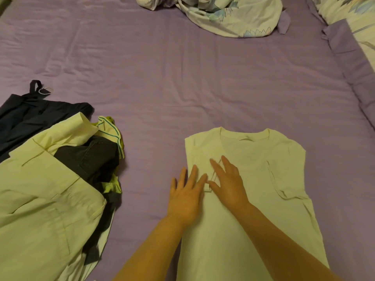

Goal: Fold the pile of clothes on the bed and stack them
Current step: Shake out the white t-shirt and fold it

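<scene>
A white T-shirt (263, 179) lies flat on the purple bed sheet (182, 78), neck away from me, with both sleeves folded in over its body. My left hand (186, 195) lies flat with straight fingers on the shirt's left edge, over the folded-in sleeve. My right hand (227, 179) rests flat beside it on the shirt's chest, fingers spread. To the left sits the pile of unfolded clothes (50, 179): a pale cream garment on top, dark trousers (91, 159), a black strapped garment (30, 116) and a bit of lime-green fabric (113, 183).
A crumpled floral quilt (233, 15) lies at the far edge of the bed. A floral pillow with a purple border (353, 37) runs along the right side. Bare sheet stretches between the shirt and the quilt.
</scene>
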{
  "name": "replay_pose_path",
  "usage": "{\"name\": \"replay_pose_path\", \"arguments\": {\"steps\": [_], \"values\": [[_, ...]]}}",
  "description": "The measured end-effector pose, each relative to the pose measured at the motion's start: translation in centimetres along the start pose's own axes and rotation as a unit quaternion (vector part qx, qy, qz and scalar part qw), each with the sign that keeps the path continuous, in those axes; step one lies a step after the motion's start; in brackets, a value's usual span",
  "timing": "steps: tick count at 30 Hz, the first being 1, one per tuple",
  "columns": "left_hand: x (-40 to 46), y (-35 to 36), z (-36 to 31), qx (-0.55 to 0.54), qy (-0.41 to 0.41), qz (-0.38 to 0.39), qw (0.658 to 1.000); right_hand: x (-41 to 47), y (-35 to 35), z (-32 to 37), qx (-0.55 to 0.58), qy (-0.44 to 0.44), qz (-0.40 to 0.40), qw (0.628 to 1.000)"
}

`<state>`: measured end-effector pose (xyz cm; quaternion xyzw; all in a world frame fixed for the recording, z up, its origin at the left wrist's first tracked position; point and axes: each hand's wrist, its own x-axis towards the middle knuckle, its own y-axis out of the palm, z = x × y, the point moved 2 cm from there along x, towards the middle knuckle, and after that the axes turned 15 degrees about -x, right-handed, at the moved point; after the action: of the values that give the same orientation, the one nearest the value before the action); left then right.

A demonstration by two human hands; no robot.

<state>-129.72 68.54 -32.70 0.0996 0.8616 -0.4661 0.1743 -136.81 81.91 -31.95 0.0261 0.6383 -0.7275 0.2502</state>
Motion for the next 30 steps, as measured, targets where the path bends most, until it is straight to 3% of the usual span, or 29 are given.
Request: {"name": "replay_pose_path", "arguments": {"steps": [6, 10, 12, 14, 16, 17, 19, 24, 28, 30], "values": [[0.9, 1.5, 0.0, 0.035, -0.072, 0.059, 0.995, -1.9, 1.8, -2.0, -0.133, -0.013, 0.02, 0.991], [-2.0, 2.1, -0.6, -0.124, -0.07, -0.037, 0.989, -5.0, 1.8, -3.4, -0.074, -0.031, 0.041, 0.996], [-4.3, 2.4, -0.7, -0.272, -0.101, -0.103, 0.951, -7.4, 1.8, -4.2, -0.016, -0.03, 0.045, 0.998], [-6.8, 2.9, -0.6, -0.404, -0.167, -0.128, 0.89, -10.4, 2.3, -4.7, 0.021, -0.033, 0.048, 0.998], [-9.6, 3.7, -0.2, -0.464, -0.24, -0.113, 0.845, -13.0, 3.0, -5.0, 0.036, -0.035, 0.055, 0.997], [-11.1, 4.1, 0.1, -0.463, -0.265, -0.099, 0.84, -14.2, 3.4, -5.0, 0.038, -0.034, 0.059, 0.997], [-14.1, 5.4, 0.9, -0.442, -0.307, -0.069, 0.84, -16.3, 4.2, -4.9, 0.041, -0.029, 0.064, 0.997], [-19.2, 7.1, 0.8, -0.398, -0.373, 0.109, 0.831, -19.5, 4.9, -3.8, 0.068, -0.02, 0.077, 0.994], [-19.2, 5.6, -0.5, -0.347, -0.323, 0.056, 0.879, -20.4, 4.7, -3.1, 0.102, -0.009, 0.116, 0.988], [-18.1, 4.3, -2.0, -0.383, -0.3, -0.018, 0.873, -20.6, 4.2, -2.8, 0.122, -0.001, 0.126, 0.984]]}}
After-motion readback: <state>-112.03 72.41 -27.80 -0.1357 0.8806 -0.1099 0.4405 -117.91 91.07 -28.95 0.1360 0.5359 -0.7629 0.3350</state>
